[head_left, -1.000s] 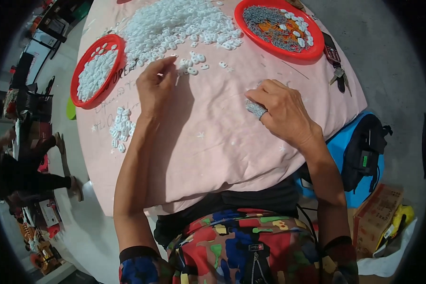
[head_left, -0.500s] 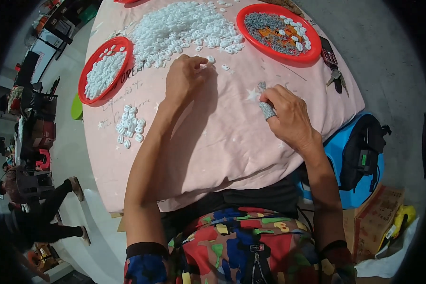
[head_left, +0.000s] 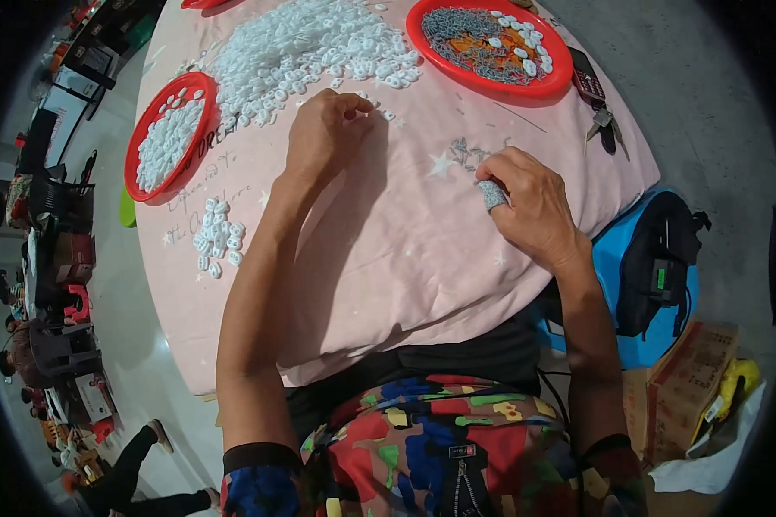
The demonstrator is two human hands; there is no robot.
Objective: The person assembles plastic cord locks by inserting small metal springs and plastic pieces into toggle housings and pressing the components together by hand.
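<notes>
Relative to the cloth, the right hand (head_left: 535, 202) is sitting farther right than half a second ago, and more of the grey metal pins (head_left: 467, 155) are now showing beside its fingertips. At the far left of the view, a walking person (head_left: 116, 478) is appearing lower down; the left hand (head_left: 323, 133) is staying at roughly the same spot.

Condition of hands: the left hand is curving inward, thumb and fingers nearly meeting over the near edge of the white pieces (head_left: 310, 52); whether it is gripping one cannot be told. The right hand is bending loosely, palm down, with a grey band (head_left: 494, 196) wrapping one digit; its grip is likewise hidden.

Location: the white pieces are lying heaped on the cloth-covered bench (head_left: 397, 258), with one loose piece (head_left: 388, 115) resting just beside the left fingertips and a small group (head_left: 218, 231) lying left of the forearm. More are filling the left red tray (head_left: 209, 108); pins and some white pieces are sharing the right red tray (head_left: 535, 93).

Handling, as judged: the pieces are looking light, stiff and rather slippery, calling for a thumb-and-forefinger pinch at the edges. The pins are seeming thin and hard, best taken mid-length.
</notes>
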